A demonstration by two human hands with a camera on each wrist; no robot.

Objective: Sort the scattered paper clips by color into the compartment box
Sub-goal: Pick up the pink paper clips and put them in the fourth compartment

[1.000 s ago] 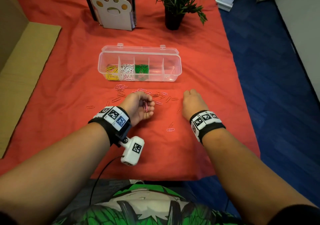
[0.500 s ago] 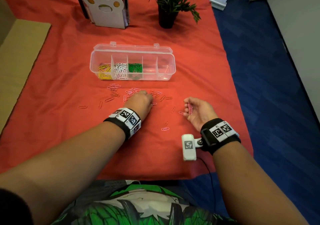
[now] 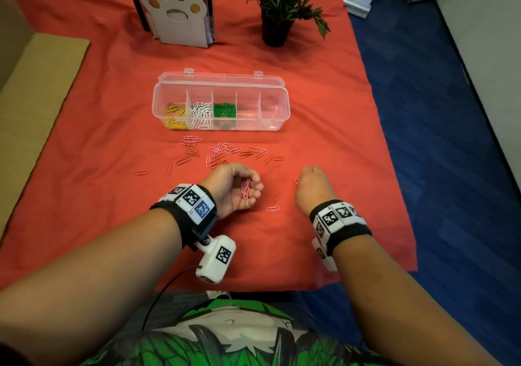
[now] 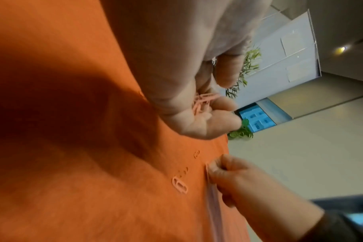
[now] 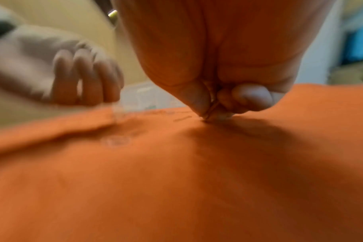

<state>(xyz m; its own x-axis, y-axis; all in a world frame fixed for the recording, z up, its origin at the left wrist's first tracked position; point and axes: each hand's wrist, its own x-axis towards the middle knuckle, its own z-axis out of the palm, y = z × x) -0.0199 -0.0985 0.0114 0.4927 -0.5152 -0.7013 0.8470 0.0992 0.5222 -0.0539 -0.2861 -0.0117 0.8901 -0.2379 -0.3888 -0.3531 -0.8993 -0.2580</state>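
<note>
Pink paper clips (image 3: 245,188) sit cupped in my left hand (image 3: 234,189) again, palm rolled back up, while my right hand (image 3: 311,186) just beside it has dropped to pinch another clip (image 5: 210,113) off the cloth (image 3: 112,196), so that pink bundle grows.

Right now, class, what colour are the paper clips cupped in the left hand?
Pink. The clips in the left hand show best in the head view.

I see a matt, creased red cloth (image 3: 112,106) over the table. Compartment box (image 3: 277,117) looks like clear glossy plastic. Pink paper clips (image 3: 222,150) look smooth, coated wire. Plant pot (image 3: 274,31) is matt black. Paw-shaped holder (image 3: 176,24) looks smooth white, material unclear. Wristbands (image 3: 345,232) are black fabric.
</note>
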